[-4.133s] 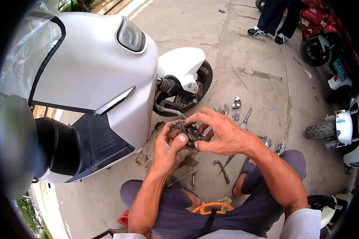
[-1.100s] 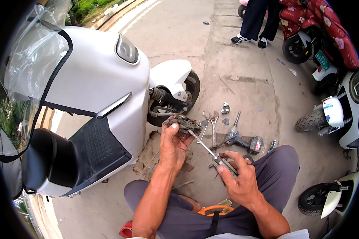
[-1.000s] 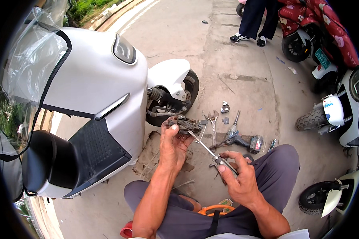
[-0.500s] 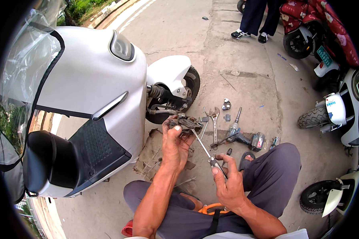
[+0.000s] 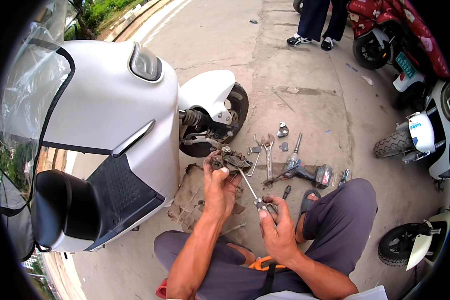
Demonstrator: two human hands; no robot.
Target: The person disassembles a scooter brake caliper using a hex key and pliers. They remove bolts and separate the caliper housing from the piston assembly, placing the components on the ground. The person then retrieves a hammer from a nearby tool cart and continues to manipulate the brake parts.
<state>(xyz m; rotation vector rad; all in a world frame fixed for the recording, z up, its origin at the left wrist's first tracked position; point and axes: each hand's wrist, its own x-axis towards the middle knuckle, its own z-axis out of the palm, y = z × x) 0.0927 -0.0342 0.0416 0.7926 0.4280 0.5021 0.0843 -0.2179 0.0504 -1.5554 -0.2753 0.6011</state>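
My left hand (image 5: pixel 219 187) is closed around a grimy brake caliper (image 5: pixel 236 161), holding it up beside the front wheel (image 5: pixel 240 102) of a white scooter (image 5: pixel 110 95). A screwdriver (image 5: pixel 249 186) is gripped by its handle in my right hand (image 5: pixel 280 230). Its steel shaft slants up to the left, and the tip meets the lower side of the caliper. Where exactly the tip sits is hidden by dirt and shadow. My left fingertips are partly behind the caliper.
On the pavement lie a wrench (image 5: pixel 269 157), a cordless power tool (image 5: pixel 297 167), a small metal part (image 5: pixel 282 130) and a hex key (image 5: pixel 255 165). Dirty cardboard (image 5: pixel 185 200) is by the scooter. Parked scooters (image 5: pixel 420 135) line the right; a person (image 5: pixel 317 22) stands at the back.
My right hand and the screwdriver have shifted slightly left, nearer the caliper. The caliper has tilted a little in my left hand, and the whole view has moved slightly.
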